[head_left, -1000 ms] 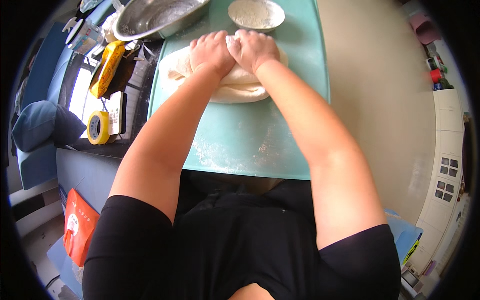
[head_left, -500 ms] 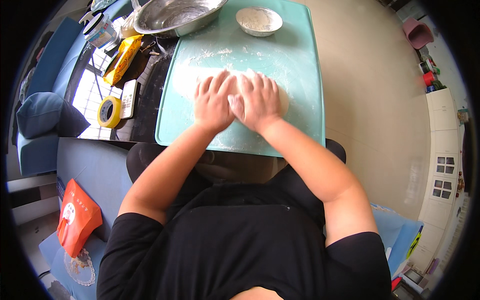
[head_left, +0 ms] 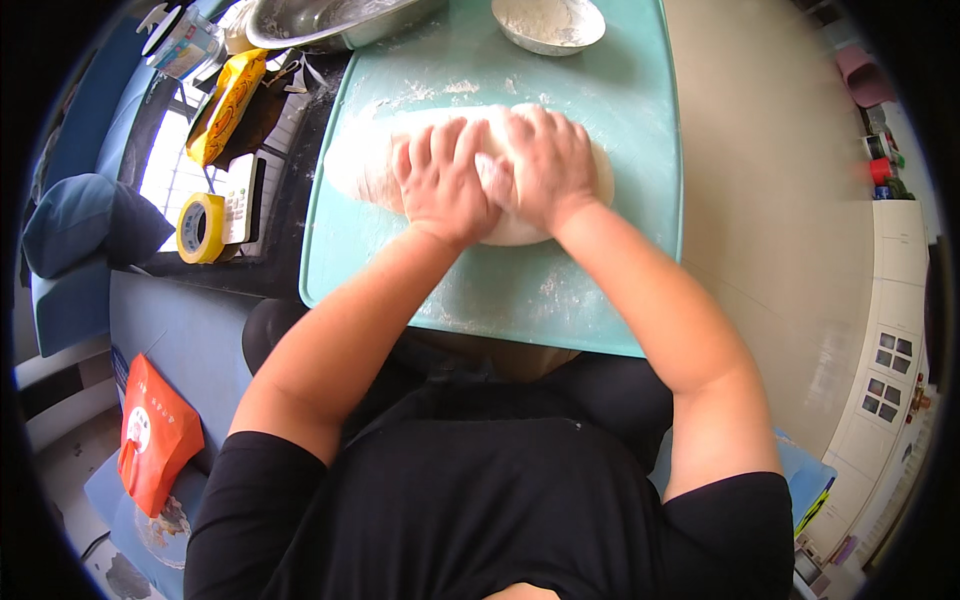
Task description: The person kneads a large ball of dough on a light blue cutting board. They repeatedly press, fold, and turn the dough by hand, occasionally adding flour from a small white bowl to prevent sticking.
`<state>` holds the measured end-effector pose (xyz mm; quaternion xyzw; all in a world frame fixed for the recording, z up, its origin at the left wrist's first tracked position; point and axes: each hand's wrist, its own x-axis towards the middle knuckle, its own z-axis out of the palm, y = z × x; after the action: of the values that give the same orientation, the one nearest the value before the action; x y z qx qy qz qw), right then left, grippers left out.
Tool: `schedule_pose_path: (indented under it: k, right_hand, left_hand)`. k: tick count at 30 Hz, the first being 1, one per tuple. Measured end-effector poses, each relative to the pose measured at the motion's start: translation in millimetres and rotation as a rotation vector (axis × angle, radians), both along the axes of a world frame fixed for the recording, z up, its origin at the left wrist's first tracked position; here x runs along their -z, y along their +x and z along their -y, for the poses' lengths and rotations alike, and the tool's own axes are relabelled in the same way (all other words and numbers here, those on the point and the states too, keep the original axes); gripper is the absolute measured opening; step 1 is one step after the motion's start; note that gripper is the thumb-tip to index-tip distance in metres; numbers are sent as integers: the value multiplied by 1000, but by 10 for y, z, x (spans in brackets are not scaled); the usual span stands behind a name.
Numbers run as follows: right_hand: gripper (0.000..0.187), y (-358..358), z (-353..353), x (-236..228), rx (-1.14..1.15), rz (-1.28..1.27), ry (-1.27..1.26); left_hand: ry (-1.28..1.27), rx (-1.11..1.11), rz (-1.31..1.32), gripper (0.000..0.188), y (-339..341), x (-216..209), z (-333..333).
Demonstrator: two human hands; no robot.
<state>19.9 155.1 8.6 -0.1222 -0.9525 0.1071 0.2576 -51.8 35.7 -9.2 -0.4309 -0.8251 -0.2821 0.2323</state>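
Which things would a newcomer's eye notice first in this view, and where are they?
Probably the large white dough on the blue-green board, upper middle, with the left hand and right hand resting on it side by side. Next, perhaps, the bright orange bag at the lower left, then the yellow tape roll on the dark table left of the board.

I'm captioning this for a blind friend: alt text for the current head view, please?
A bare-handed left grip and right grip press side by side on a large mass of pale dough, on a flour-dusted teal board. Beyond the dough sit a metal basin and a small bowl.
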Motion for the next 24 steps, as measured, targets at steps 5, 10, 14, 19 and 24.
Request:
schedule_pose_path:
  k: [5, 10, 14, 19, 24]
  right_hand:
    - [52, -496, -440, -25, 125, 214, -242]
    - [55, -760, -693, -98, 218, 282, -381]
    - [52, -907, -835, 12, 270, 260, -381]
    - [51, -815, -693, -71, 229, 313, -266]
    - [40, -282, -378, -174, -37, 80, -249]
  left_hand:
    - [-180, -96, 191, 33, -423, -189, -483]
    - [-298, -207, 184, 38, -729, -170, -840]
    - [-245, -195, 142, 45, -910, -60, -981]
    - [-540, -119, 242, 45, -869, -293, -870]
    - [-429, 138, 306, 33, -630, -690, -247]
